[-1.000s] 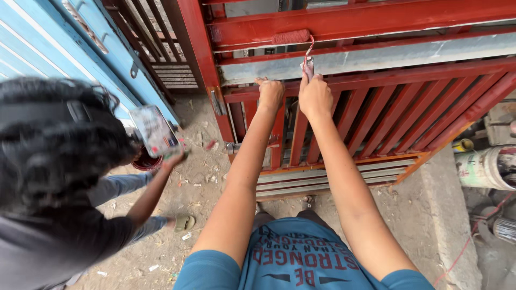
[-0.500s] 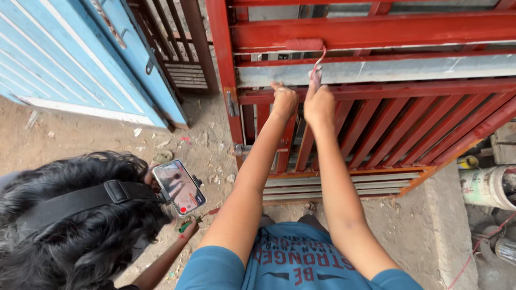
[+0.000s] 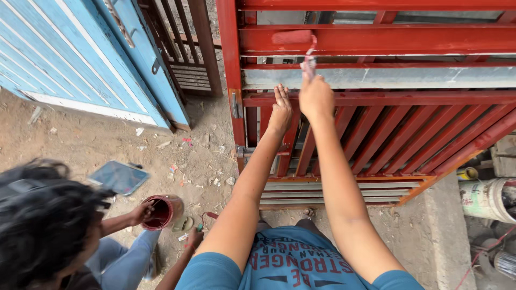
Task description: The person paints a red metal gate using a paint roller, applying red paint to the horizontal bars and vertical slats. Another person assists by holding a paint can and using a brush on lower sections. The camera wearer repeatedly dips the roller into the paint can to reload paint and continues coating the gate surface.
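While my right hand [image 3: 316, 98] is closed around the handle of a small paint roller [image 3: 293, 37], the roller sleeve sits up at twelve o'clock in the view, lying against the upper red rail of the metal gate [image 3: 376, 40]. My left hand [image 3: 280, 111] is open and flat, fingers spread narrow, pressed on a lower rail just at nine o'clock of the right one.

I judge the roller to be light and stiff in its wire frame, with a soft sleeve that is wet and slippery with red paint; the handle is the only clean place to take hold, low on the grip, well away from the bent wire. The handle itself is mostly hidden inside my fist, so I cannot tell how far down I am holding it. The gate looks heavy, rigid and freshly coated, so my flat palm may be picking up paint.

Compared with half a second ago, my view has tipped up and the roller sleeve, then barely showing, is now plainly on the rail; my right hand has reached higher. At eight o'clock, another person's hand holds a red paint can [image 3: 161, 211] on the dirt ground [image 3: 107, 139], which I did not see earlier, and the phone [image 3: 119, 177] they held now lies lower, screen tilted away.
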The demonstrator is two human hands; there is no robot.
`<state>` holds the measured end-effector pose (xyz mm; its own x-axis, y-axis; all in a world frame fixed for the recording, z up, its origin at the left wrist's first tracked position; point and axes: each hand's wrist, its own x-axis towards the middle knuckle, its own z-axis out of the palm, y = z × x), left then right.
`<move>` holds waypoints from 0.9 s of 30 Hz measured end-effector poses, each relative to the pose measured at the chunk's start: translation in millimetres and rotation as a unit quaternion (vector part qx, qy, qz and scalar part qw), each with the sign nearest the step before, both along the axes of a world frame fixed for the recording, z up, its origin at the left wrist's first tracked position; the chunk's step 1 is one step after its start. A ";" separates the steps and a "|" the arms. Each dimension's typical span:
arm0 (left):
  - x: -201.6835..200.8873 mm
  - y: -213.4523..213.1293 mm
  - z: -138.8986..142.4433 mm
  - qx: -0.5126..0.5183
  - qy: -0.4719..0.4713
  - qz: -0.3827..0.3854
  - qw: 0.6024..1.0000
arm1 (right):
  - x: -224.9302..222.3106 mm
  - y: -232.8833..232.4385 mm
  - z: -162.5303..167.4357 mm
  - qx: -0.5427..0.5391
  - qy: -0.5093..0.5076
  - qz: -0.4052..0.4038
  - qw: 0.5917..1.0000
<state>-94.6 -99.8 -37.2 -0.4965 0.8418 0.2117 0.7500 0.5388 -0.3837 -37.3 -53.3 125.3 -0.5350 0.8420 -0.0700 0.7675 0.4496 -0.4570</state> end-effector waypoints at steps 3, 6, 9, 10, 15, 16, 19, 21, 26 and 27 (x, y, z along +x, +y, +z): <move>-0.2 -4.7 0.6 0.016 -0.010 -0.001 1.000 | -7.0 -13.9 -1.8 0.050 0.041 0.009 0.998; -3.1 -6.8 3.3 0.009 -0.040 -0.007 0.999 | 0.1 -17.0 -5.3 0.013 0.023 0.012 1.000; -6.5 -4.1 5.4 -0.002 -0.064 -0.006 0.998 | 1.7 -8.0 -2.0 0.023 -0.017 0.054 0.998; -6.6 -4.1 5.9 -0.006 -0.068 -0.005 0.998 | -1.1 -6.9 -0.1 0.024 0.000 0.046 0.999; -1.7 -4.3 7.3 0.086 -0.038 -0.002 0.996 | -28.3 -34.9 -0.2 0.020 0.059 -0.005 0.998; -1.2 -5.6 9.0 0.128 -0.011 -0.012 0.992 | -30.5 -42.4 -2.0 0.012 0.064 -0.004 0.998; 1.4 -11.9 20.1 0.174 -0.177 -0.006 0.969 | -26.6 -58.9 4.5 -0.006 0.075 0.007 0.997; 4.2 -17.5 30.9 0.162 -0.176 -0.006 0.971 | -24.8 -64.9 12.4 -0.003 0.081 0.029 0.996; 11.3 -28.3 56.2 0.132 -0.140 0.003 0.981 | -40.6 -85.3 19.5 0.035 0.100 0.037 0.994; 12.0 -29.5 58.9 0.124 -0.131 0.005 0.984 | -44.1 -90.4 17.2 0.057 0.115 0.045 0.991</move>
<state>-82.6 -129.3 21.8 -0.5692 0.7757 0.2726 0.8001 0.5989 -0.0336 -81.4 -143.7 142.5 -0.5985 0.7859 0.1556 0.6037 0.5701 -0.5573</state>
